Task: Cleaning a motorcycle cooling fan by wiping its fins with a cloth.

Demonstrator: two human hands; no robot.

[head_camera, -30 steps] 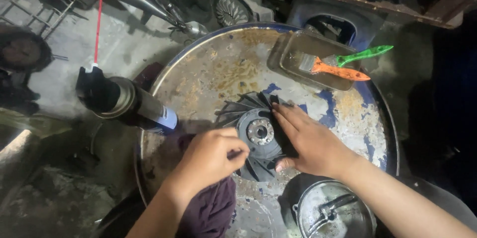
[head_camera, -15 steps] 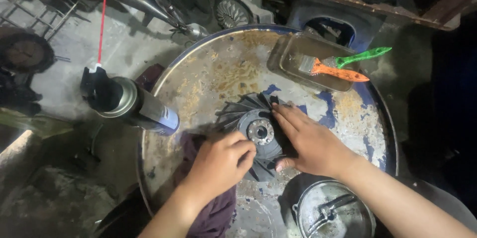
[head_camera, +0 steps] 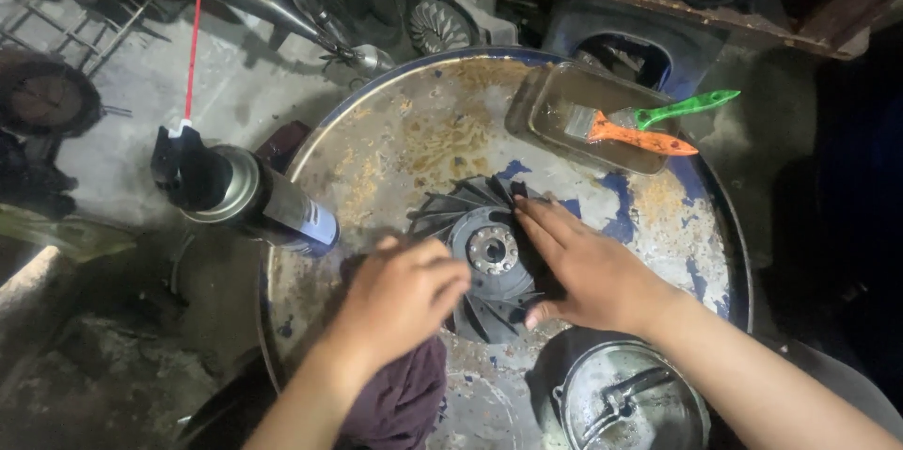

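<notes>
Currently the finned black fan wheel [head_camera: 484,257] lies flat between both hands: right hand [head_camera: 588,271] pressed open on its right side, left hand [head_camera: 400,300] closed on a dark red rag [head_camera: 400,403] at its near-left edge.

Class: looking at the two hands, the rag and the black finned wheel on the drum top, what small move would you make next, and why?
Probably sweep the left hand, bunched on the dark rag, across the finned wheel: the right hand lies flat on it, bracing it, and the rag sits at its edge.

Dim scene, bright centre, dark blurred edges
</notes>
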